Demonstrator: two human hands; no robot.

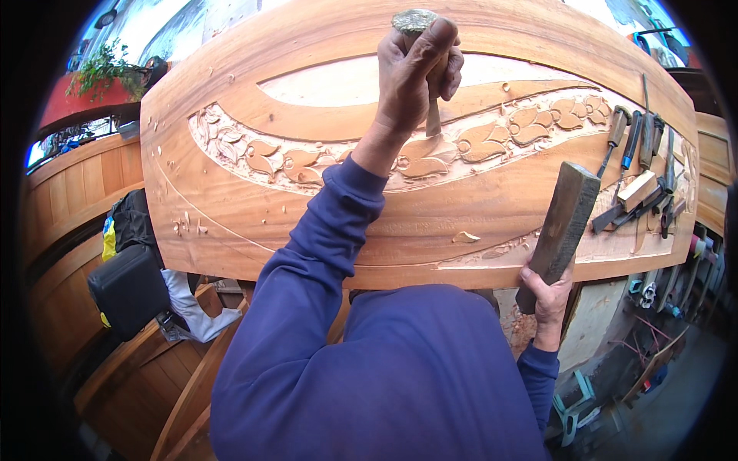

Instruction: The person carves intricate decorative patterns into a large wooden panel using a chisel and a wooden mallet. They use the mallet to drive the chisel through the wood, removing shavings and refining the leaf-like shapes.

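My left hand (411, 77) is wrapped round the handle of a carving chisel (433, 121). The handle's frayed, flattened top sticks out above my fist, and the blade points down at a carved band of leaves and flowers (483, 144). Whether its edge touches the wood cannot be made out. The band curves across a large brown wooden panel (415, 250). Near the panel's front edge, at the right, my right hand (550, 298) grips a thick, dark wooden block (567, 227) by its lower end. The block is tilted and stands apart from the chisel.
Several chisels (632, 140) and a pale wood block (638, 190) lie on the panel's right end. Wood shavings (464, 237) are scattered about. A black case (129, 292) stands at the left beside wooden boards. A pale green stool (575, 407) is on the floor at the lower right.
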